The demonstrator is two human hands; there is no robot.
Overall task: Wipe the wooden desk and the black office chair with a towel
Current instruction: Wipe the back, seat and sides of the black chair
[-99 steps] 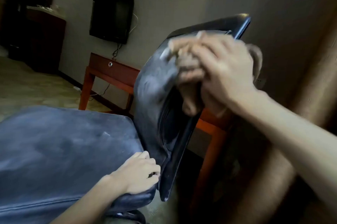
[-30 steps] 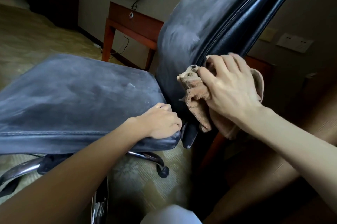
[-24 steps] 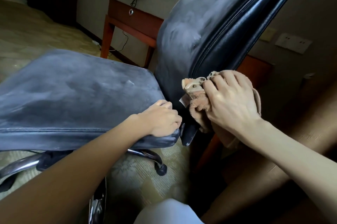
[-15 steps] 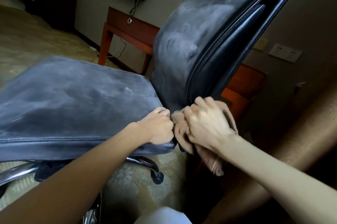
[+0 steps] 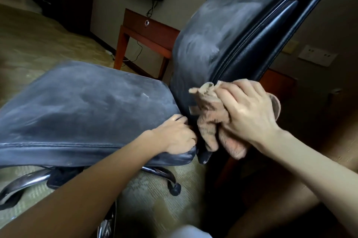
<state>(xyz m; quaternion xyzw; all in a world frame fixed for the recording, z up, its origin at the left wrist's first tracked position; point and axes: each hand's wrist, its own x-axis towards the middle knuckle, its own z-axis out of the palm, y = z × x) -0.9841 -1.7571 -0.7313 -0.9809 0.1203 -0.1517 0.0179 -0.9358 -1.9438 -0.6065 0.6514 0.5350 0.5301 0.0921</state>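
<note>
Up from the seat joint, the right hand [image 5: 248, 114] has carried the towel [image 5: 210, 114] a little higher along the backrest's [image 5: 222, 30] side edge.

Its fingers curl over the bunched tan towel, gripping it and pressing it against the glossy side rim of the black office chair [image 5: 249, 48], just right of frame centre. The towel is crumpled and fuzzy, with one corner poking toward the upper left and a fold hanging below the hand. Grey dusty smears dull the backrest front and the seat [image 5: 83, 106]. The left hand [image 5: 174, 137], fingers curled, still grips the chair at the seat's rear corner, mid-frame. The reddish wooden desk [image 5: 149, 28] stands at the wall, upper centre, behind the chair.
</note>
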